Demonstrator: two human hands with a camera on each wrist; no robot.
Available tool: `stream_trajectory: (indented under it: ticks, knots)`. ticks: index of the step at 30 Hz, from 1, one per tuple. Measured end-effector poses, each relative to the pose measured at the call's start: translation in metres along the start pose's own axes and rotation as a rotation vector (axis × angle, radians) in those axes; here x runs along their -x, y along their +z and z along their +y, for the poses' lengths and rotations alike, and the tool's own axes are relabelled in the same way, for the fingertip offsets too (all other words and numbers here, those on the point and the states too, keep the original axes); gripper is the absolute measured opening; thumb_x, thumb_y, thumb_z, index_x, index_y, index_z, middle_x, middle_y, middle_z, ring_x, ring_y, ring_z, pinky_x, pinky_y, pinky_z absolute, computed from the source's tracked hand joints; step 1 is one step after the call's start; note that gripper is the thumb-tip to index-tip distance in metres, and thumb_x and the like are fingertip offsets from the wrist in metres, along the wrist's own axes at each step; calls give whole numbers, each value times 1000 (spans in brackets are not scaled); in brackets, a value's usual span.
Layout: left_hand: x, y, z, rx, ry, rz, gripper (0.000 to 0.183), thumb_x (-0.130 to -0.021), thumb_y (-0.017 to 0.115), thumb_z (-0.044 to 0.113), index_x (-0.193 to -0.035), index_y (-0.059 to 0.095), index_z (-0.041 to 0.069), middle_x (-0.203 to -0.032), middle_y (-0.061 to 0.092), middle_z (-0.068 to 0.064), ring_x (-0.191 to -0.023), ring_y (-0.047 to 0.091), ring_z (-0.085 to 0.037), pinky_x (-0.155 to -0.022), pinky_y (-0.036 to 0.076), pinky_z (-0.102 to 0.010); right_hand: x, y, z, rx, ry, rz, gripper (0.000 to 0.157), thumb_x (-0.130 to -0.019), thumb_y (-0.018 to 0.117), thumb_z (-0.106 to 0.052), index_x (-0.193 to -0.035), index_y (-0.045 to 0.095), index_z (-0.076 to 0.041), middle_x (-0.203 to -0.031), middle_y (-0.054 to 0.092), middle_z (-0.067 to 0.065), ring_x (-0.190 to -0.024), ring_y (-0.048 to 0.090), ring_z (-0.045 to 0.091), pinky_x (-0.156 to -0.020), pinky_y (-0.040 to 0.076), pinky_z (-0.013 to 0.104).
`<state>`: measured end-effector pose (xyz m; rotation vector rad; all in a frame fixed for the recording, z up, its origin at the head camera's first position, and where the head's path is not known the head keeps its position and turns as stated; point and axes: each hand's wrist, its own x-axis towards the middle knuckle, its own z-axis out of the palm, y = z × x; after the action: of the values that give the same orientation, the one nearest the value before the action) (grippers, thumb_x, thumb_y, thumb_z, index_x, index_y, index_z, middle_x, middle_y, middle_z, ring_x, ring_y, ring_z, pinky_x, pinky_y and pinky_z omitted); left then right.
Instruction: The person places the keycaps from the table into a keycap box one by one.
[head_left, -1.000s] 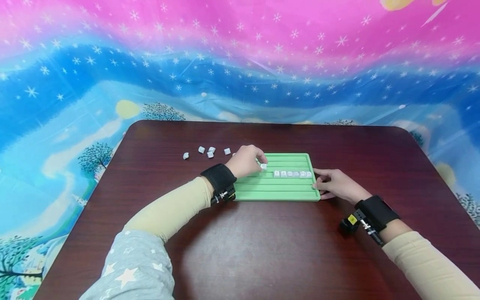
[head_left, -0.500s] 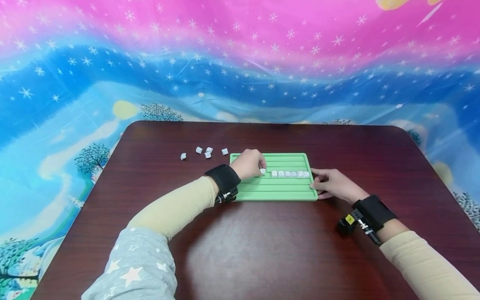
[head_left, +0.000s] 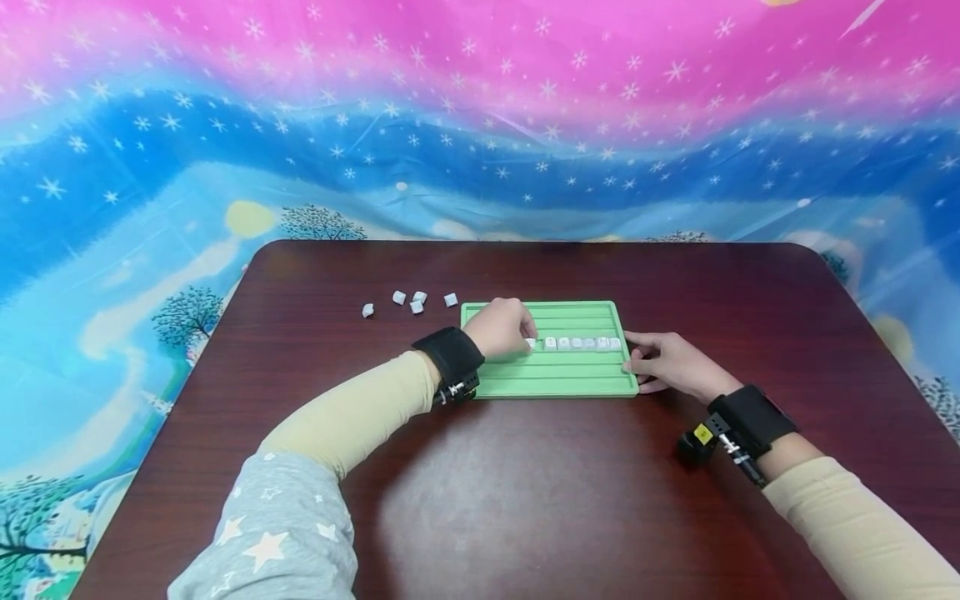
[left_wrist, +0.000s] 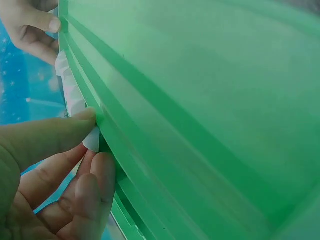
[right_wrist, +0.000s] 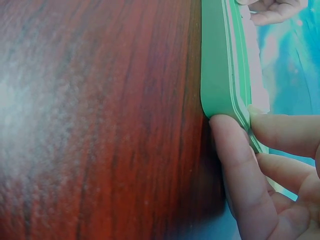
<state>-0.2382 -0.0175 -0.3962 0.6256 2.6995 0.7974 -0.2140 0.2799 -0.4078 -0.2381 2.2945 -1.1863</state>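
Behind the tabletop (head_left: 480, 500) hangs one cloth backdrop (head_left: 480, 150), pink and blue, with many white snowflakes. The tabletop is dark reddish brown and slightly shiny. On it lies one green tray (head_left: 555, 386), flat, with long parallel grooves; I take it as the landmark for all places.

To the left of the tray, five loose white blocks (head_left: 417, 307) lie on the tabletop: four stand near to one another, and the fifth is a little farther from the tray. Inside the tray, in its right half, six white blocks (head_left: 577, 343) form one row in a single groove and reach almost to the right wall. Some of them carry marks, too small to read.

Over the left half of the tray is the left hand (head_left: 501, 327). It pinches one white block (left_wrist: 92, 139) between thumb and finger, at the groove of the row, just left of the six. At the right edge of the tray, the right hand (head_left: 678, 364) grips this edge with thumb and fingers. Two black straps (head_left: 447, 356), one on each wrist, are seen in front of the tray.
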Motion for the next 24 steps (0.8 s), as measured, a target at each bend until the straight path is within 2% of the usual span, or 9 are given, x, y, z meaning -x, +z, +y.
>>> stream_trajectory:
  ticks: [12, 24]
  knots:
    - [-11, 7, 6, -46, 17, 5, 11, -87, 81, 7, -97, 78, 10, -93, 70, 0, -85, 63, -15, -77, 51, -29, 0, 0, -1, -1, 6, 1, 70, -102, 62, -5, -159, 23, 6, -103, 52, 18, -88, 67, 22, -73, 60, 32]
    - [-7, 5, 9, -30, 28, 3, 11, -87, 80, 4, -97, 78, 9, -91, 69, 0, -82, 62, -15, -75, 50, -29, 0, 0, -2, 0, 13, 1, 70, -102, 62, -4, -159, 23, 7, -104, 52, 19, -87, 67, 22, -72, 60, 32]
